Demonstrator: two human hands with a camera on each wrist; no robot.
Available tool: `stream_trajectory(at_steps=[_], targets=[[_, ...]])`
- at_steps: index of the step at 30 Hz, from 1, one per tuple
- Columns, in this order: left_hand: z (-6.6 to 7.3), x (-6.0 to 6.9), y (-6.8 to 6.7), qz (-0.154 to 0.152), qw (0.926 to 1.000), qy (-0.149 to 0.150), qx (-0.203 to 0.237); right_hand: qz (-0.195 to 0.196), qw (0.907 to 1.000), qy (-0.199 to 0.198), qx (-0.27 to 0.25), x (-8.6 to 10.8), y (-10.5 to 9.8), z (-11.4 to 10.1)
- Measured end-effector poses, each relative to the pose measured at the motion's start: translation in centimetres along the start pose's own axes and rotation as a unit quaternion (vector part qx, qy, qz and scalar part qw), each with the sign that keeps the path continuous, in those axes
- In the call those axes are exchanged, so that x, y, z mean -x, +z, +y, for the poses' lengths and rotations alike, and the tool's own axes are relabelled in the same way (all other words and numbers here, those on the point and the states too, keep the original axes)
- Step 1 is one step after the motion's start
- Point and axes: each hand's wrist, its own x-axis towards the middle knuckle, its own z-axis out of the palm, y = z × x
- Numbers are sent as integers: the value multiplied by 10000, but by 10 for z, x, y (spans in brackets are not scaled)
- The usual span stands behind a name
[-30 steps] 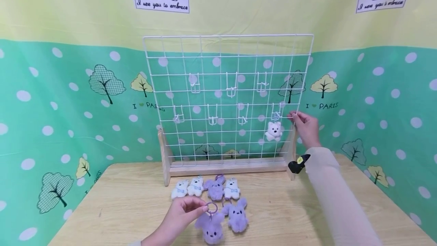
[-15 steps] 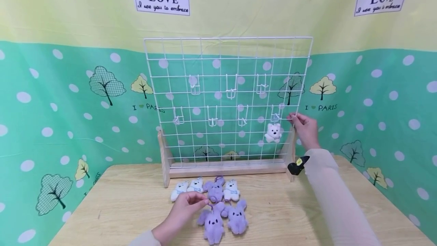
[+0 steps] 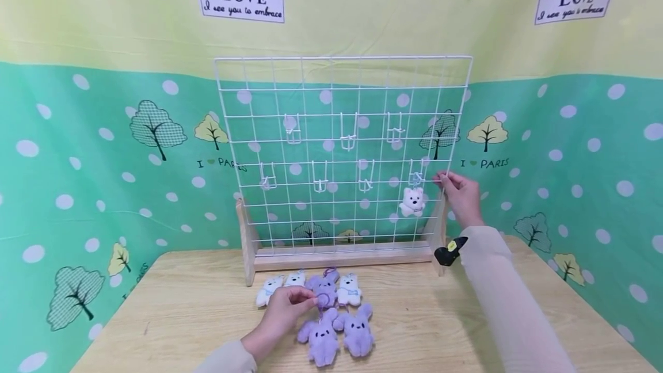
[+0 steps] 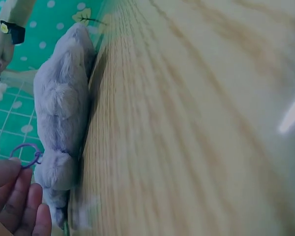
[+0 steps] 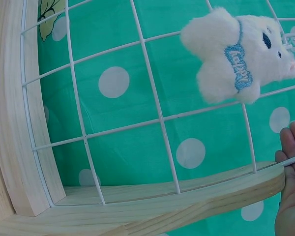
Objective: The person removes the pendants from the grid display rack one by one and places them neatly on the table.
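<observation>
My left hand (image 3: 279,315) pinches the purple ring (image 4: 24,145) of a purple plush keychain (image 3: 322,343) between thumb and fingertips. That plush rests on the wooden table, and its fuzzy side fills part of the left wrist view. Beside it lies a second purple plush keychain (image 3: 358,335). At the right side of a white wire grid rack (image 3: 344,205), my right hand (image 3: 463,195) grips the frame's edge just above the wooden upright. Close to those fingers, a white bear plush keychain (image 3: 412,202) with a blue bow hangs from a hook (image 3: 416,178).
Behind the left hand lie a third purple plush (image 3: 322,286) and several white bear plushes (image 3: 349,290). Two rows of white hooks (image 3: 348,141) cross the grid. Its wooden base (image 3: 342,256) stands near the table's (image 3: 171,315) back edge, before a printed green curtain.
My left hand has moved slightly away from me with the ring. The held plush has turned from head-down to face-up and slid a little toward the rack. My right hand keeps its hold.
</observation>
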Motion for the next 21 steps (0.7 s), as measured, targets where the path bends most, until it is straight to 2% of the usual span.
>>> stream_trajectory(at_steps=[12, 16, 21], targets=[[-3, -2, -7, -242, 9987, 32, -443, 42, 9999, 70, -86, -2, 1, 2], [10, -9, -8, -211, 9983, 63, -549, 26, 9999, 89, -121, -3, 1, 3], [40, -24, -8, -203, 9974, 234, -650, 53, 9999, 25, -82, -3, 0, 3]])
